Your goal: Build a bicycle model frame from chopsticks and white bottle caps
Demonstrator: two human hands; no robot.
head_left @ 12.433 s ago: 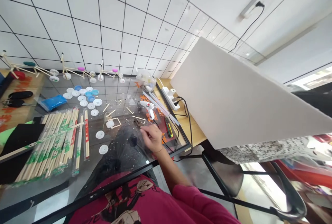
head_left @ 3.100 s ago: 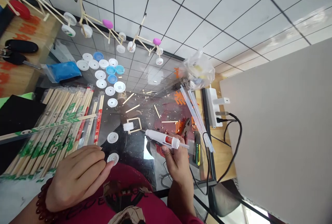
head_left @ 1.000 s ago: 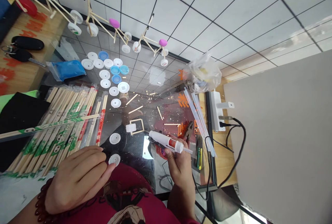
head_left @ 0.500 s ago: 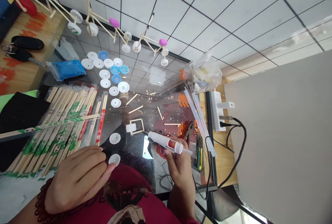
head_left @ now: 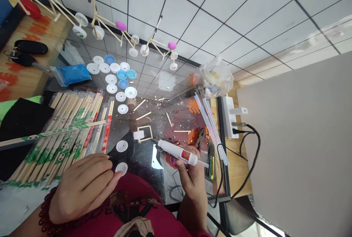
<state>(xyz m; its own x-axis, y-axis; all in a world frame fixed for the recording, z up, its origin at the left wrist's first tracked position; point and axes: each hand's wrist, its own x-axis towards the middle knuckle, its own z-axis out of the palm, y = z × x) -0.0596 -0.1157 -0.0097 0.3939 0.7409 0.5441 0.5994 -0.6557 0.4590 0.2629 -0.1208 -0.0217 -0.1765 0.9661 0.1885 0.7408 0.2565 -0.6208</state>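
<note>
My right hand (head_left: 192, 173) is wrapped round a white glue gun (head_left: 174, 151), whose tip points left and a clear glue stick sticks out of its rear. Just left of the tip lies a small square frame of sticks (head_left: 150, 133) with a white block (head_left: 138, 134) at its left side. My left hand (head_left: 82, 187), fingers curled, rests at the near left; its fingertips touch or sit beside a white bottle cap (head_left: 121, 169). Another white cap (head_left: 121, 146) lies a little farther off. Whether the left fingers hold anything else is hidden.
Wrapped chopsticks (head_left: 66, 134) cover the left side. White and blue caps (head_left: 111, 79) lie mid-left, with stick models (head_left: 103, 24) along the wall. At right are clear glue sticks (head_left: 211, 127), pliers (head_left: 200, 138), a cutter (head_left: 211, 163), a plastic bag (head_left: 216, 77) and a power strip (head_left: 230, 116).
The glue gun in my right hand has shifted slightly right and its rear end sits a little lower. My left hand has hardly moved.
</note>
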